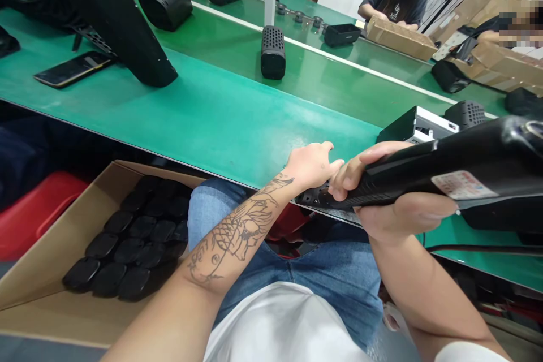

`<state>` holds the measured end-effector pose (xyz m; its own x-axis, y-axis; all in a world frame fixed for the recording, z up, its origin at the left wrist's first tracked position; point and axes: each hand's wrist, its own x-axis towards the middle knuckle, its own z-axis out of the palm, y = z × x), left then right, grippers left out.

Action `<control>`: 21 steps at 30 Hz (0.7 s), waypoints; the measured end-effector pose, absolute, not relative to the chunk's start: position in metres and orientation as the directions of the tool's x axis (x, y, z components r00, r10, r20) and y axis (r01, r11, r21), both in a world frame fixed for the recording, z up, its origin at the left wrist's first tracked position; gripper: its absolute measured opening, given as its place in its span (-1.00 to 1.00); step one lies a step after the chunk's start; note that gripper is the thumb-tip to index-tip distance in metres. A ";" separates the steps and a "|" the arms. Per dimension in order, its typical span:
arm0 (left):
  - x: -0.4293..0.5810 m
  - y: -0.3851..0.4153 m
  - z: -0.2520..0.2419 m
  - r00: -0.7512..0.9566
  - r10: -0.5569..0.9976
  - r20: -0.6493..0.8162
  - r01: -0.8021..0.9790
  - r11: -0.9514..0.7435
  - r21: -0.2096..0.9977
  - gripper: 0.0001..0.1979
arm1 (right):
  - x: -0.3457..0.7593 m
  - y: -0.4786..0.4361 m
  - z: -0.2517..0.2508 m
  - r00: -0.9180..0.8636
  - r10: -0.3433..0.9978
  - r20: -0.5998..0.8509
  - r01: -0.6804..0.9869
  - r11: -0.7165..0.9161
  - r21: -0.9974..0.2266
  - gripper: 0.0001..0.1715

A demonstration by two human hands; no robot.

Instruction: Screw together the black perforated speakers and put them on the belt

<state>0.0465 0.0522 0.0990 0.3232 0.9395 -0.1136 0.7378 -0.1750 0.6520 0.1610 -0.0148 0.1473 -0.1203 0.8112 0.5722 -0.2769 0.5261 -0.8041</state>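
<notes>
My right hand [394, 192] is wrapped around a long black plastic housing [466, 164] with a white label, held over the near edge of the green belt [220, 107]. My left hand [311, 164] rests at the housing's left end, its fingers curled against it. The tips of those fingers are hidden behind the part.
A cardboard box [51, 260] of several black oval parts stands at my left knee beside a red bin [29, 209]. On the belt lie a phone [72, 68], a large black stand [110, 17], perforated speaker shells [272, 52] and black trays. Two other people handle cartons at the far right.
</notes>
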 end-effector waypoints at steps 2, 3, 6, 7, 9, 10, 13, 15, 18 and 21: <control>0.046 0.053 0.099 0.328 0.938 -0.108 0.731 -0.180 0.658 -0.61 | 0.160 -0.014 0.147 -0.126 0.795 0.593 -0.261 0.550 -0.793 -0.40; 0.046 0.053 0.098 0.331 0.939 -0.098 0.726 -0.187 0.662 -0.60 | 0.160 -0.014 0.147 -0.127 0.790 0.600 -0.255 0.558 -0.790 -0.40; 0.047 0.057 0.092 0.339 0.938 -0.072 0.712 -0.206 0.671 -0.58 | 0.159 -0.013 0.146 -0.134 0.786 0.604 -0.253 0.562 -0.788 -0.37; 0.048 0.058 0.089 0.339 0.938 -0.068 0.711 -0.208 0.672 -0.57 | 0.158 -0.013 0.146 -0.141 0.789 0.597 -0.258 0.553 -0.792 -0.37; 0.049 0.061 0.085 0.337 0.939 -0.072 0.715 -0.205 0.668 -0.56 | 0.157 -0.012 0.146 -0.169 0.800 0.575 -0.277 0.521 -0.807 -0.39; 0.050 0.062 0.084 0.336 0.939 -0.075 0.717 -0.203 0.667 -0.55 | 0.157 -0.012 0.147 -0.187 0.806 0.562 -0.289 0.501 -0.816 -0.39; 0.049 0.062 0.085 0.343 0.935 -0.085 0.715 -0.201 0.670 -0.53 | 0.158 -0.010 0.147 -0.229 0.816 0.531 -0.315 0.454 -0.833 -0.41; 0.048 0.061 0.088 0.350 0.932 -0.091 0.709 -0.200 0.677 -0.54 | 0.159 -0.009 0.147 -0.254 0.812 0.525 -0.326 0.439 -0.837 -0.42; 0.048 0.060 0.092 0.339 0.935 -0.103 0.703 -0.179 0.688 -0.56 | 0.164 -0.007 0.145 -0.316 0.792 0.522 -0.340 0.419 -0.842 -0.40; 0.048 0.060 0.091 0.324 0.939 -0.114 0.706 -0.160 0.690 -0.50 | 0.170 -0.004 0.139 -0.370 0.774 0.514 -0.336 0.404 -0.851 -0.39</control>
